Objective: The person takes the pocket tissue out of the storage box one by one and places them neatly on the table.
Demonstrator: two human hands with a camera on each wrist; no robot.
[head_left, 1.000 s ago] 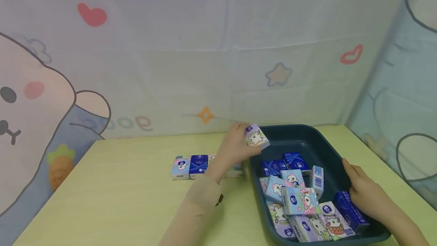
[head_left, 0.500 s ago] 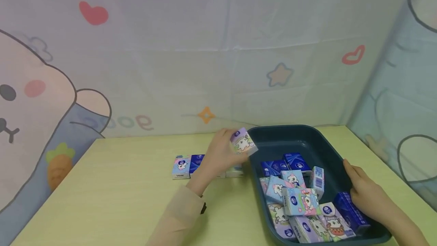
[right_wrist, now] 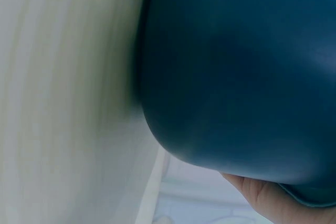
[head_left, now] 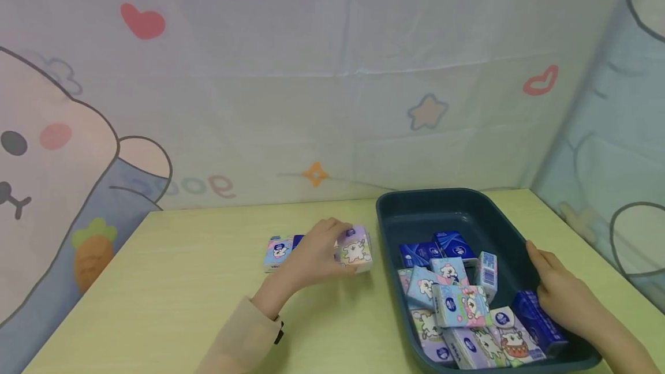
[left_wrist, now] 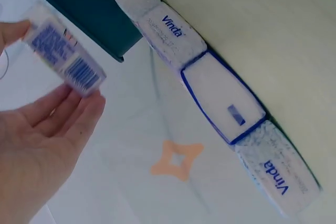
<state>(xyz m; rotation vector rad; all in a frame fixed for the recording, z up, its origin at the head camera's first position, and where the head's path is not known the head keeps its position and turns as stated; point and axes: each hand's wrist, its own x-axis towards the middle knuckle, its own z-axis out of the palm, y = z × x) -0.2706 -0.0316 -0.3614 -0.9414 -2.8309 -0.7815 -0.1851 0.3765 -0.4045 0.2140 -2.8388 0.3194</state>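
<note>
My left hand pinches a small purple tissue pack with a cartoon animal between thumb and fingers. In the left wrist view that pack shows its barcode side, held apart from a row of tissue packs. The row's light blue pack stands at its left end in the head view; my hand hides much of the rest. My right hand grips the right rim of a dark teal tray. In the right wrist view the tray's outer wall covers most of that hand.
Several tissue packs lie loosely piled in the tray, among them a light blue and pink one and dark blue ones. The pale wooden table meets a printed cloth backdrop behind and to the right.
My left hand has carried the purple tissue pack leftward and down, from over the tray's left rim to the row's right end. My right hand stays on the tray rim.
</note>
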